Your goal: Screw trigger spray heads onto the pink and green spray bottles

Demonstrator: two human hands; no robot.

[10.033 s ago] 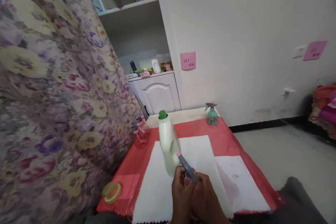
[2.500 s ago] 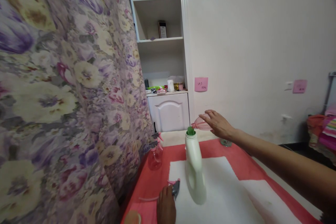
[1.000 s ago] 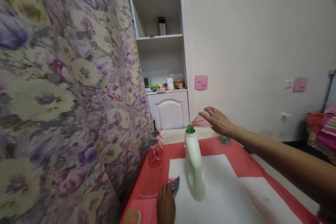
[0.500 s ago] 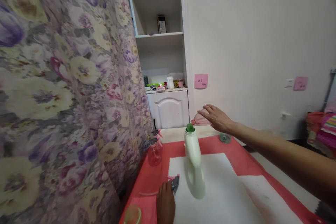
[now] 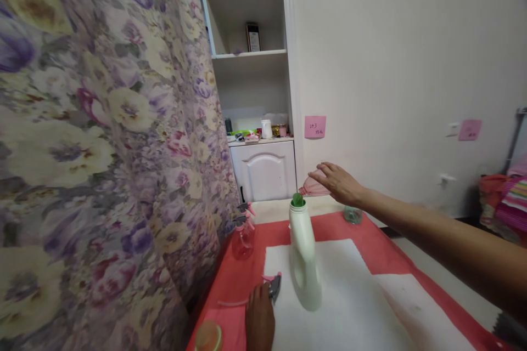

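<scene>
Tilted with its mouth to the left, a clear pink spray bottle [image 5: 315, 185] is in my right hand [image 5: 340, 182], the fingers around its body. Its neck meets a green funnel [image 5: 298, 199] set in the mouth of a pale green-white jug [image 5: 303, 263], which stands upright. My left hand [image 5: 260, 315] lies low at the table's left side, closed over a grey and pink spray trigger head [image 5: 275, 287]. The trigger's thin tube [image 5: 233, 303] sticks out to the left. The undersides of the left fingers are hidden.
Pink spray bottles [image 5: 242, 241] stand at the table's left edge. A jar [image 5: 208, 336] sits near left, and a clear glass container [image 5: 353, 215] at far right. White sheets [image 5: 341, 285] lie on the red cloth [image 5: 329, 229]. A floral curtain [image 5: 123, 175] hangs left.
</scene>
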